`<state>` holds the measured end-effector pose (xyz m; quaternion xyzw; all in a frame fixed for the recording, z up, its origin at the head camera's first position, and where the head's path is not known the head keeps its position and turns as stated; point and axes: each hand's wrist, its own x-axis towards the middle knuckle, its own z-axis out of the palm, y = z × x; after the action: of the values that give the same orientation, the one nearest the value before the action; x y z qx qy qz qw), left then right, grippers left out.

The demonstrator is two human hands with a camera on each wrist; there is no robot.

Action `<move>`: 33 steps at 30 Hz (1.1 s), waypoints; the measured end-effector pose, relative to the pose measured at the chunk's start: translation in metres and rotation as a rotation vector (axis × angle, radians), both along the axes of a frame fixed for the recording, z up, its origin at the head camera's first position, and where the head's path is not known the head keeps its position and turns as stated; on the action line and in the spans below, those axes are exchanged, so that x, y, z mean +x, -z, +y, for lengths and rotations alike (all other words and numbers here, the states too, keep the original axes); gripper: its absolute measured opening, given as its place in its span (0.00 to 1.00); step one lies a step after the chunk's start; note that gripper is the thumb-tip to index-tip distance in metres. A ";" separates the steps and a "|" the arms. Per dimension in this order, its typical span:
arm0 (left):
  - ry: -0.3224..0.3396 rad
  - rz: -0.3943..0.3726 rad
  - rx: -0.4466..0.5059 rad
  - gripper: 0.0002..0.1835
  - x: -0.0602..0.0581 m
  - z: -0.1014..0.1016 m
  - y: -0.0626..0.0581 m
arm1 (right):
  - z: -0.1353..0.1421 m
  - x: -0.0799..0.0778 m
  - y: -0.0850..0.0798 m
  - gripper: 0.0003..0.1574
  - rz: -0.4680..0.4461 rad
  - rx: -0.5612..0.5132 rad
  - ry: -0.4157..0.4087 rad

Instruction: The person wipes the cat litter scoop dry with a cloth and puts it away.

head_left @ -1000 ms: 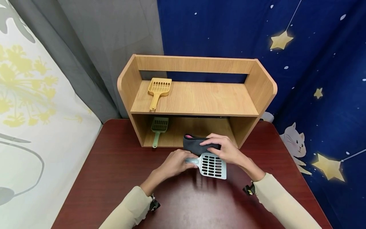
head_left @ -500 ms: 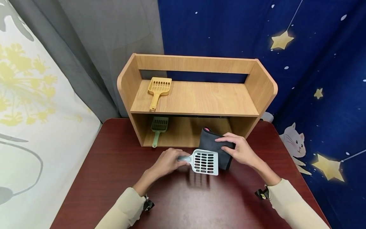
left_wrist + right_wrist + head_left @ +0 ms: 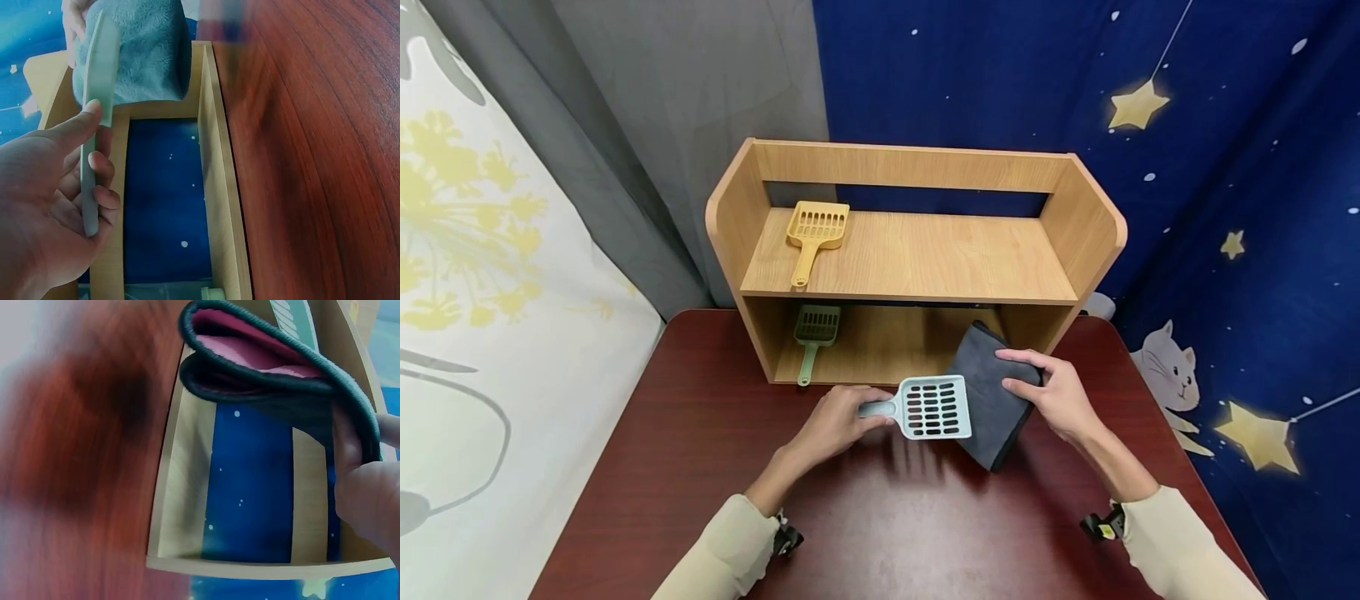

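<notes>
My left hand [image 3: 841,418] grips the handle of a pale blue slotted litter scoop [image 3: 934,408], held level above the table with its blade pointing right. In the left wrist view the scoop [image 3: 103,69] appears edge-on, thumb along one side and fingers curled at the other. My right hand [image 3: 1060,396] pinches a folded dark grey cloth [image 3: 992,392] by its right edge. The cloth hangs just behind and right of the blade; whether they touch I cannot tell. Pink lining shows inside the folds of the cloth [image 3: 262,353] in the right wrist view.
A wooden two-tier shelf [image 3: 910,287] stands at the table's back. A yellow litter scoop [image 3: 816,233] lies on its upper tier, a green litter scoop [image 3: 815,333] on the lower, its handle near the front edge. Curtains [image 3: 970,75] hang behind the dark red table [image 3: 715,433].
My right hand has moved right with the cloth, which has swung from lying behind the scoop to hanging tilted beside its blade. The left hand and scoop have shifted slightly left and back.
</notes>
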<state>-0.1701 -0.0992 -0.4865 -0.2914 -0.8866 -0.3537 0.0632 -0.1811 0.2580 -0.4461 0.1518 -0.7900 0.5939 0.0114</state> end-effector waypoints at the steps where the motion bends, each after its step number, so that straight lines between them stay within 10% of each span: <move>1: -0.003 -0.003 0.017 0.16 0.000 0.000 0.000 | -0.001 0.001 0.001 0.27 -0.043 -0.061 -0.012; 13: -0.060 -0.091 0.279 0.20 0.003 0.017 0.001 | -0.045 0.012 0.029 0.28 -0.329 -0.667 -0.051; 22: -0.023 -0.020 0.304 0.21 0.004 0.027 0.002 | -0.068 0.017 0.048 0.31 -0.382 -0.726 -0.044; 33: -0.006 -0.004 0.317 0.21 0.004 0.014 0.010 | -0.024 0.008 0.021 0.30 -0.318 -0.850 -0.151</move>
<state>-0.1665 -0.0854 -0.4970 -0.2745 -0.8206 -0.4895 0.1074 -0.1733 0.2342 -0.4667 0.0977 -0.4549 0.8804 -0.0918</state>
